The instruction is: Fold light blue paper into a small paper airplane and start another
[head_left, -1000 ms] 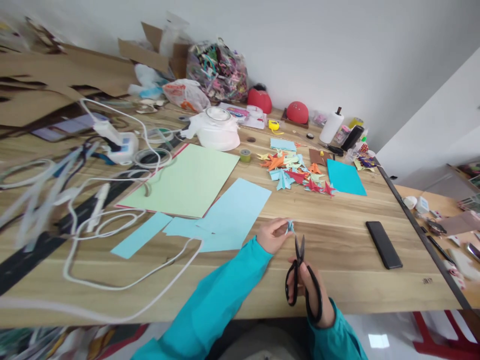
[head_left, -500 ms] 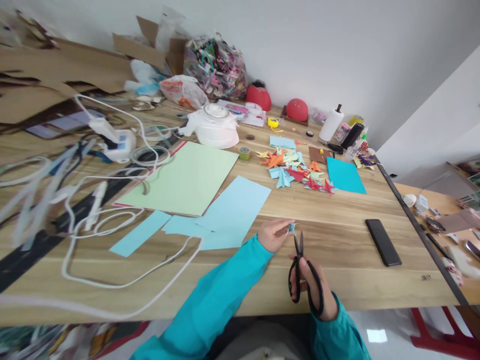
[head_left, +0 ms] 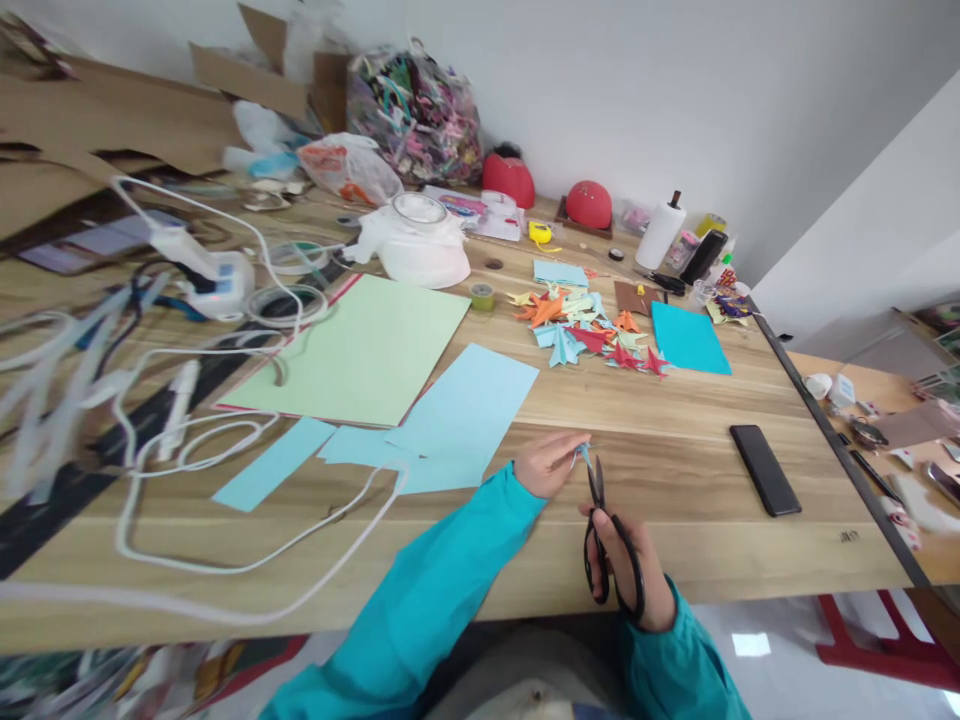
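My left hand (head_left: 551,463) pinches a small folded piece of light blue paper (head_left: 584,453) between thumb and fingers, just above the wooden table. My right hand (head_left: 634,560) is wrapped round the black handles of a pair of scissors (head_left: 598,490). The scissor blades point away from me, nearly closed, with their tips close to the blue paper; whether they touch it I cannot tell. Left of my left hand lie light blue paper sheets (head_left: 472,410) and a cut strip (head_left: 274,465). Farther back is a pile of folded paper shapes (head_left: 566,343) in orange, blue, red and yellow.
A pale green sheet (head_left: 360,350) lies at the left, near a loose white cable (head_left: 225,568). To the right rest a black phone (head_left: 765,470) and a turquoise paper square (head_left: 690,338). Bags, red pincushions (head_left: 589,204) and a white bottle (head_left: 660,235) line the wall.
The scissor blades have closed from a slight gap to nearly together. My left hand still pinches the blue paper. The whole view has shifted slightly.
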`<state>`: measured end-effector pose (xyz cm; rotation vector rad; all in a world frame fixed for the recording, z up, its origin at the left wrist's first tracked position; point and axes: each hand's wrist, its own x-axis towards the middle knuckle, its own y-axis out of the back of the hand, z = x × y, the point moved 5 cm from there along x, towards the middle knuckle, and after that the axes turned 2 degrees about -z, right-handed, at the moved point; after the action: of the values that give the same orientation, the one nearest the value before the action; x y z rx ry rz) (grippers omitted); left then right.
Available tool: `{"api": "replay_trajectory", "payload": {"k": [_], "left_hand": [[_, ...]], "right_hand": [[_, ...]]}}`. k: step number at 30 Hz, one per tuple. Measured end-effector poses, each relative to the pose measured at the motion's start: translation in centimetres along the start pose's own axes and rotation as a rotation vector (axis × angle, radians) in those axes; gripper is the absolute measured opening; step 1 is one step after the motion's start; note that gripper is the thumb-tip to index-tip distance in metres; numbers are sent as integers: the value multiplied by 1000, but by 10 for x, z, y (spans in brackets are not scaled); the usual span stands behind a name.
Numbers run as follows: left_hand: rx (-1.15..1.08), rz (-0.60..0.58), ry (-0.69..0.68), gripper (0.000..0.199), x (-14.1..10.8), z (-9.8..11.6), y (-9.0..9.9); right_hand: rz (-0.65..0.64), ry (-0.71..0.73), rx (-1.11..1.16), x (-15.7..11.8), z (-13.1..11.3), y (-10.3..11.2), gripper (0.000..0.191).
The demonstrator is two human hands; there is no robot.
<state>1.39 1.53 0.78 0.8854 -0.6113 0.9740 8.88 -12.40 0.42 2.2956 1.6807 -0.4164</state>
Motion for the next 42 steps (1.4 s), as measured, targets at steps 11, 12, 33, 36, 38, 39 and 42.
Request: {"api": "replay_trajectory", "payload": {"k": [11, 12, 33, 36, 38, 39, 42], "left_hand": [[54, 21, -55, 22, 5, 7, 5], [60, 20, -61, 22, 5, 8, 5], [64, -24, -46, 24, 1, 5, 2], [67, -15, -58, 23, 1, 5, 1], [66, -13, -63, 23, 1, 6, 1], [65, -13, -63, 23, 1, 6, 2], [60, -17, -50, 23, 2, 7, 2]], "right_hand": [[19, -29, -39, -1, 4, 2, 55], [21, -26, -39, 0, 4, 2, 55], [62, -90, -49, -2, 6, 2, 59], [70, -104, -45, -2, 8, 3, 62], [72, -97, -42, -2, 8, 3, 64], [73, -90, -45, -2, 7, 3, 64], [71, -75, -67, -2, 5, 3, 63]]}}
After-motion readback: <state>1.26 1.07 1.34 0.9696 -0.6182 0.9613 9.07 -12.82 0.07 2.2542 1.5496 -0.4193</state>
